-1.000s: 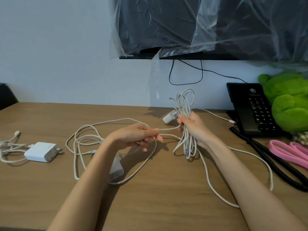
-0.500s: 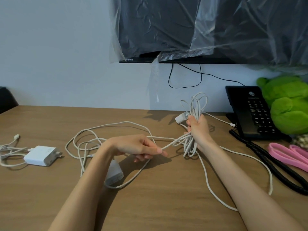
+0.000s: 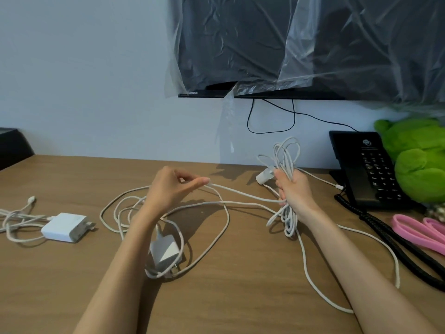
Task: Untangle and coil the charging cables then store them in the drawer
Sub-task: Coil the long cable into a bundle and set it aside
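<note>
My right hand grips a bunch of white cable loops, held upright above the desk, with a small white plug beside the thumb. From that bunch a white strand runs left to my left hand, which pinches it between thumb and fingers. Loose white cable lies in loops on the wooden desk under my left arm, around a white charger brick. A second white charger with its own tangled cable lies at the far left.
A black desk phone with a coiled cord stands at the right, next to a green plush toy and pink bands. A plastic-covered screen hangs on the wall above. A dark object sits at the far left edge.
My left hand has risen and moved back and left, drawing the pinched strand taut away from the bunch. My right hand has kept hold of the coiled bunch, nearly still.
</note>
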